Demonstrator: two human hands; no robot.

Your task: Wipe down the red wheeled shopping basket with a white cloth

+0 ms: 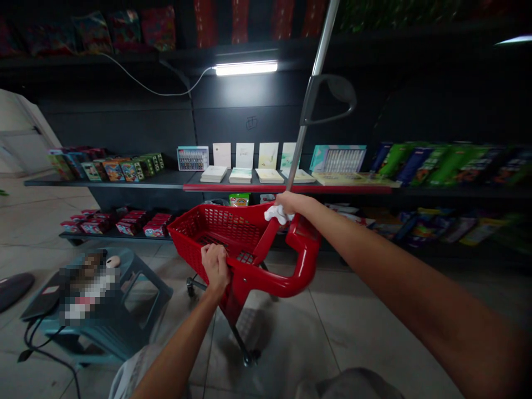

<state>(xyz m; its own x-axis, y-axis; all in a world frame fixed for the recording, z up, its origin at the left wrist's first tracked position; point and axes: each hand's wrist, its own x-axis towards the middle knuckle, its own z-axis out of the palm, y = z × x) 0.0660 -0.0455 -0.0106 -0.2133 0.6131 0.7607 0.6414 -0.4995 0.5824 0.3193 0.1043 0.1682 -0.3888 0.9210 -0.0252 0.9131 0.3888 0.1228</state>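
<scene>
The red trolley basket (208,221) stood in the aisle before the display shelf (124,180), tilted toward the person, and only the wheel (248,359) nearest them could be confirmed as resting on the tile floor (324,327). The left hand (215,265) was closed around the basket's near rim. The right hand (288,202) was closed on a white cloth (277,214) and pressed it against the red frame at the foot of the metal pole (318,66), which rose steeply past a grey grip (332,97). In my judgement the main hazard was the tilt: with the weight apparently on few wheels, pressure from the cloth hand could roll or pivot the basket away, and the one-handed hold on the rim might not check it. A swing of the pole could reach the cards and boxes on the shelf just behind it. Fingers working near the joint of pole and frame risked a pinch if the pole slid or folded; its lock was not visible. The teal stool (143,288) and the loose cable (45,349), at the person's left, were judged trip hazards for any sideways step.
</scene>
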